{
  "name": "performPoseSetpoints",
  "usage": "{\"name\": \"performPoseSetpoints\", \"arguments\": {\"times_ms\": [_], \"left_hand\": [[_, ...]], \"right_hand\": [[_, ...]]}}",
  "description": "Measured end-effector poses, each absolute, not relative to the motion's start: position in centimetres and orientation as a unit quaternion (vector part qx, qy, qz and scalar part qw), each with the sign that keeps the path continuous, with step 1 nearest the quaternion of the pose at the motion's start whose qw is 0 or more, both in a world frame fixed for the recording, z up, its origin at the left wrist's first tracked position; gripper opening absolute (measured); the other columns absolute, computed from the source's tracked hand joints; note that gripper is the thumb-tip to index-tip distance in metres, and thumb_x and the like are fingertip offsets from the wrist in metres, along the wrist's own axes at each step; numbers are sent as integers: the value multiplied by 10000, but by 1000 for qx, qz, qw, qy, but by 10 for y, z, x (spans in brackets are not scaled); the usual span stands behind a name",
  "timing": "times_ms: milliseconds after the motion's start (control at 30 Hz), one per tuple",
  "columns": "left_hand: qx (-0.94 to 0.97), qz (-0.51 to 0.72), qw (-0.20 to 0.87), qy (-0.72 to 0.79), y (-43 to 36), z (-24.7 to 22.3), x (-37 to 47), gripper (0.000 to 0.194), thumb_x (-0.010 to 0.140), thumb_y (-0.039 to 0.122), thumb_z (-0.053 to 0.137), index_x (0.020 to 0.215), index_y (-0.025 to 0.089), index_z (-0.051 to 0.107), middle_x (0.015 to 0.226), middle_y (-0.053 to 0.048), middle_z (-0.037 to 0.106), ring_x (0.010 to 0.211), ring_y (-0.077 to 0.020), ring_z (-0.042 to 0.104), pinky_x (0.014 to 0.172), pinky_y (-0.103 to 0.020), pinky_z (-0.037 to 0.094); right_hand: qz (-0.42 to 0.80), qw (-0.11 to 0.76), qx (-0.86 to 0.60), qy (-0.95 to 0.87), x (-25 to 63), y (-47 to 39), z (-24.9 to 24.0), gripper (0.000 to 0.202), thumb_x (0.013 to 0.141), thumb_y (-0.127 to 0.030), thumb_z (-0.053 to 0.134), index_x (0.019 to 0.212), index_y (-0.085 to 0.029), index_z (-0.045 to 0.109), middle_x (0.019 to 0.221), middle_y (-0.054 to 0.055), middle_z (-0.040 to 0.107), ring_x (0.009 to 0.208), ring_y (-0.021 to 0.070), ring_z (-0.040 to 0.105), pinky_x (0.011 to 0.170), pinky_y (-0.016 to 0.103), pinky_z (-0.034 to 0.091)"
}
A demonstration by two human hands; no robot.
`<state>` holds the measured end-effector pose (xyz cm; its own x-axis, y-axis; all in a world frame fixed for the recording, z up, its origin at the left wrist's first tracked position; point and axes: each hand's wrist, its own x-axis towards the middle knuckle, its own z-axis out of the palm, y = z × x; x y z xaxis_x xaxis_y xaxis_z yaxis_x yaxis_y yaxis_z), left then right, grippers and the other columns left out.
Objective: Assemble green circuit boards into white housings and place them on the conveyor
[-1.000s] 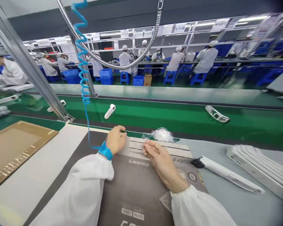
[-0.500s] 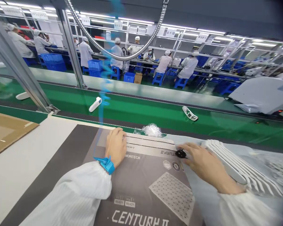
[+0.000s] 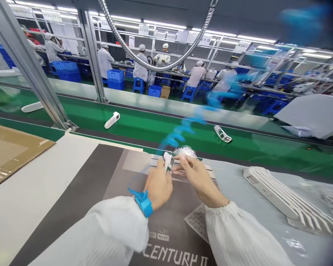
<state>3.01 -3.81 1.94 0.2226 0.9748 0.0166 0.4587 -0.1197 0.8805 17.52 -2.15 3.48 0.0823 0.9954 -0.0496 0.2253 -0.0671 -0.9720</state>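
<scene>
My left hand (image 3: 159,186) is closed around a white handheld device (image 3: 167,158), shaped like a forehead thermometer, with a bit of green board showing in its side. A blue strap with a coiled blue cord circles the left wrist. From the right, my right hand (image 3: 198,177) meets the device with its fingertips drawn together; whatever they pinch is hidden. Both hands are over a dark flat printed box (image 3: 161,221) marked CENTURY II. Just behind them is a crumpled clear plastic bag (image 3: 186,150).
To the right, a row of white casings (image 3: 277,195) lies on a pale sheet. A green conveyor belt (image 3: 161,131) runs behind, carrying a white device (image 3: 112,120) and an opened casing (image 3: 222,133). Cardboard (image 3: 13,151) lies at left. Metal posts (image 3: 94,59) and a flexible hose (image 3: 152,67) stand above.
My left hand has moved right and now holds a white device. My right hand, which held a small black part near the box's edge, has come left to the device.
</scene>
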Motion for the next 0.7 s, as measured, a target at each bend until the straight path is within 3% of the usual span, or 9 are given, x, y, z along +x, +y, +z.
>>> {"name": "performPoseSetpoints", "arguments": {"times_ms": [67,167,300,367,500,600,700], "left_hand": [[639,317,441,544,-25,14,21,271,914,196,419,1143,197,563,922,-67,711,704,-179,674,704,-308,521],[636,332,469,515,-14,14,9,285,900,211,442,1147,224,583,931,-36,714,664,-156,656,674,-283,515],[665,354,435,493,-15,17,5,281,885,224,494,1132,249,626,966,-35,714,748,-168,663,699,-273,511],[657,356,425,511,-14,17,5,272,875,210,512,1110,246,643,960,-42,717,761,-175,666,699,-273,508],[583,375,418,587,-3,12,1,257,893,185,473,1097,201,629,866,-58,710,676,-172,657,645,-274,493],[540,408,443,588,3,12,-5,255,895,186,465,1100,167,615,862,-67,700,606,-150,643,606,-263,483],[530,428,466,565,0,18,-6,269,867,210,488,1094,143,616,879,-74,688,613,-151,640,576,-258,486]], "right_hand": [[353,423,-604,-576,175,-22,32,351,855,-531,602,1004,-227,697,861,64,721,741,228,662,704,388,526],[207,393,-560,-700,184,-15,41,226,905,-418,578,1029,-263,687,1084,58,697,809,204,624,745,361,469],[15,283,-508,-813,186,-9,55,123,931,-295,562,910,-265,679,1006,38,709,855,213,579,769,370,354],[-64,238,-494,-834,183,-12,56,164,935,-226,543,820,-254,656,957,27,719,865,217,564,785,386,308],[-27,238,-455,-858,186,-14,45,162,932,-160,501,810,-230,580,961,19,705,905,195,572,828,369,314],[34,264,-564,-782,195,3,33,132,941,-217,474,827,-217,540,869,27,677,802,189,563,749,335,342],[-6,205,-683,-701,202,21,27,96,917,-218,501,868,-206,582,892,63,683,869,235,569,741,348,327]]}}
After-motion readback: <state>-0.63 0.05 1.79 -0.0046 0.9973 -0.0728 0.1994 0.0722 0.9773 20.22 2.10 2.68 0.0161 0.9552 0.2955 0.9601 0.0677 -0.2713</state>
